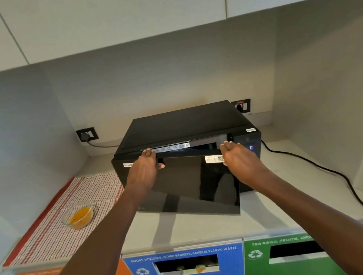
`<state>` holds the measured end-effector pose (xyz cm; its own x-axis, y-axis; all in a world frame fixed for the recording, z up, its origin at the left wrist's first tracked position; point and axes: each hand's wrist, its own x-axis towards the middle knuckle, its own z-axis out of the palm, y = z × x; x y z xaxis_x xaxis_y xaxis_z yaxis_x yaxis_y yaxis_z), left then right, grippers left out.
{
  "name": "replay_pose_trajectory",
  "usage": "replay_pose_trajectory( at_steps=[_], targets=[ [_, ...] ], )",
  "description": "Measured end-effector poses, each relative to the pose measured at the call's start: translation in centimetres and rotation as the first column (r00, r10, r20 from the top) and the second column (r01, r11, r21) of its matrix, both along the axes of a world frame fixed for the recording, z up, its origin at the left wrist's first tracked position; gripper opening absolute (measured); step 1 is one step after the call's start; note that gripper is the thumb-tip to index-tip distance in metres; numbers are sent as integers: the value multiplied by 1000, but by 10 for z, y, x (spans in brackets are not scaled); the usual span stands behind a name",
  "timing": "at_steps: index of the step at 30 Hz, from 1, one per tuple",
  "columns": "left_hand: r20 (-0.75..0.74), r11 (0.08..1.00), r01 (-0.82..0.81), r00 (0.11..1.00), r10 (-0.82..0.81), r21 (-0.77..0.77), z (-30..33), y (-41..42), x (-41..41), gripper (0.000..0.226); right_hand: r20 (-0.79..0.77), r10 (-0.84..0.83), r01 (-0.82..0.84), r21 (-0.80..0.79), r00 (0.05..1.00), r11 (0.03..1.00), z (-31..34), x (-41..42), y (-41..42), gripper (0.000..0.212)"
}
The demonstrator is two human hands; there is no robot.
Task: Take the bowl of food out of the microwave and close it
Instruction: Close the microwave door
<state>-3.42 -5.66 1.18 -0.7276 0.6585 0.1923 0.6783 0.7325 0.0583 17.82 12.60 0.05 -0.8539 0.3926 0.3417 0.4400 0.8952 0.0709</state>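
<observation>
Outside now: bowl [79, 214] on striped cloth [53, 238]. Left hand [144, 168] grips the ajar microwave door [191, 180] at its top edge; right hand [235, 156] presses it, fingers straight.

Soft even light, reflections on glossy microwave door [193, 180], faint shadows on counter [218, 227], wide-angle bending at edges.
</observation>
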Motion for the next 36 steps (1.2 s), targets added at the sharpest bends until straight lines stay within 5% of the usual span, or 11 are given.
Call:
replay_pose_trajectory(
  at_steps=[3, 10, 28, 36],
  targets=[
    [-27, 1000, -2, 1000, 3, 21, -4, 5, -6, 49, 24, -106, 102, 115, 994, 988, -6, 4, 9, 73],
    [-95, 999, 23, 995, -18, 43, -21, 8, -20, 67, 60, -123, 108, 213, 991, 971, -7, -8, 32, 68],
    [-174, 995, 29, 985, -11, 98, -32, 14, -31, 70, -50, -54, 55, 13, 997, 998, -10, -28, 60, 71],
    [-162, 999, 2, 987, 6, 48, -29, 18, -30, 76, -66, -41, 44, 44, 997, 998, -12, -35, 67, 69]
  ],
)
